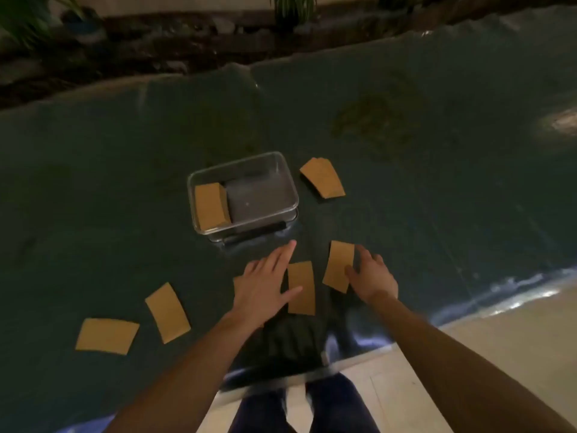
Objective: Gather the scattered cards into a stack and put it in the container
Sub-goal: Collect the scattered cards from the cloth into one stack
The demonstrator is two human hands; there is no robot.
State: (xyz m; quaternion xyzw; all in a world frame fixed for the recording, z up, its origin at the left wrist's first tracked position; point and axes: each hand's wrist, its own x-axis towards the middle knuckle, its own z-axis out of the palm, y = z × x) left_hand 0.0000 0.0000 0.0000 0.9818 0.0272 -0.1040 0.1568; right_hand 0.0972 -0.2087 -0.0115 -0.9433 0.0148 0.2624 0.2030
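Lying between the left hand [263, 281] and right hand [373, 276]: one card [301, 289].

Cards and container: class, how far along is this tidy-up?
Done: some cards already lie in the clear container. In hand: the right hand grips one card; the left hand rests flat beside another. Left: three more on the table.

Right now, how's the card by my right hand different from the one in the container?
The card at the right hand lies on the dark table, touched by fingers; the container's card sits inside the clear container, at its left side, untouched. Both are tan, same shape.
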